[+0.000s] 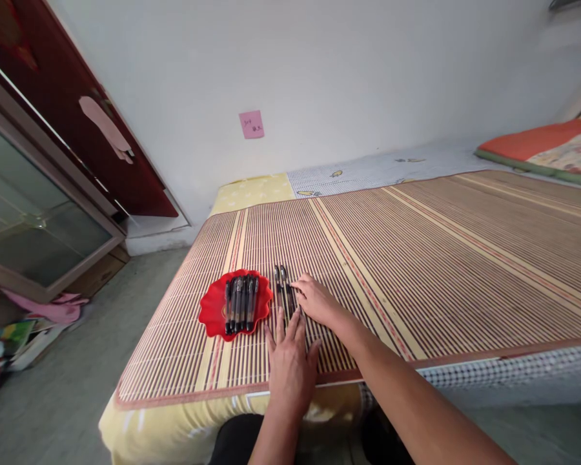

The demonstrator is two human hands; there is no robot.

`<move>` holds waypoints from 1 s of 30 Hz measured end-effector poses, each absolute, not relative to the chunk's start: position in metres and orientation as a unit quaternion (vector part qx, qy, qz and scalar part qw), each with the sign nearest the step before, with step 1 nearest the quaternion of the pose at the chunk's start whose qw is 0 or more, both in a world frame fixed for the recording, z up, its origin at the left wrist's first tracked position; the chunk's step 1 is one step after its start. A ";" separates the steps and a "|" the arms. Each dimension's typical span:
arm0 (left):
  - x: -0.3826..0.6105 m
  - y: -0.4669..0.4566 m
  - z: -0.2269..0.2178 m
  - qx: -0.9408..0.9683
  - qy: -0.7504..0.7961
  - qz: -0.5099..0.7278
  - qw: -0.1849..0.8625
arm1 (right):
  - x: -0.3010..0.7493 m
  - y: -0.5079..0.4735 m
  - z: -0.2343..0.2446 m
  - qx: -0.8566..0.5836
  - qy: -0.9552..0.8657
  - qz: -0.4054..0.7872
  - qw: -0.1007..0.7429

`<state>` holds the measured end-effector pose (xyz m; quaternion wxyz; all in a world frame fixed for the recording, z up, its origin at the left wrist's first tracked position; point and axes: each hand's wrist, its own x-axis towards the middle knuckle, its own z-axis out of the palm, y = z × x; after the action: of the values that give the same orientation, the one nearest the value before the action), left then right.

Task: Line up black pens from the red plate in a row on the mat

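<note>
Two black pens [283,274] lie side by side on the striped bamboo mat, caps away from me. A further dark pen-like shape beside them is partly covered by my fingers. My right hand [314,298] is closed at the right side of this group, fingertips at a pen. Flat and with its fingers stretched out, my left hand [290,361] touches the pens' near ends, which it hides. To the left, a red scalloped plate [212,309] holds several black pens [242,303] laid parallel.
The bamboo mat [368,271] covers a bed beside a white wall with a pink note [251,124]. Folded bedding [537,145] lies at the far right. A glass-panelled cabinet door [39,219] and a dark red door [68,110] stand at the left.
</note>
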<state>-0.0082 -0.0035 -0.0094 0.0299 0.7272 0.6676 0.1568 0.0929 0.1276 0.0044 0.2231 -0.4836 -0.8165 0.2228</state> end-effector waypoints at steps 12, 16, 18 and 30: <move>-0.010 -0.004 -0.016 0.729 0.662 0.174 0.020 | 0.092 0.129 0.002 -0.487 -0.819 0.217 0.211; -0.009 -0.003 -0.015 0.730 0.661 0.173 0.022 | 0.090 0.131 0.002 -0.489 -0.819 0.215 0.208; -0.009 -0.002 -0.016 0.731 0.660 0.173 0.021 | 0.088 0.134 0.001 -0.496 -0.815 0.215 0.206; -0.009 -0.003 -0.017 0.732 0.662 0.162 0.018 | 0.086 0.138 0.002 -0.504 -0.817 0.197 0.198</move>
<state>-0.0089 -0.0030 -0.0167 0.0185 0.7319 0.6617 0.1619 0.0860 0.1381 0.0024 0.1984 -0.5040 -0.8171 0.1975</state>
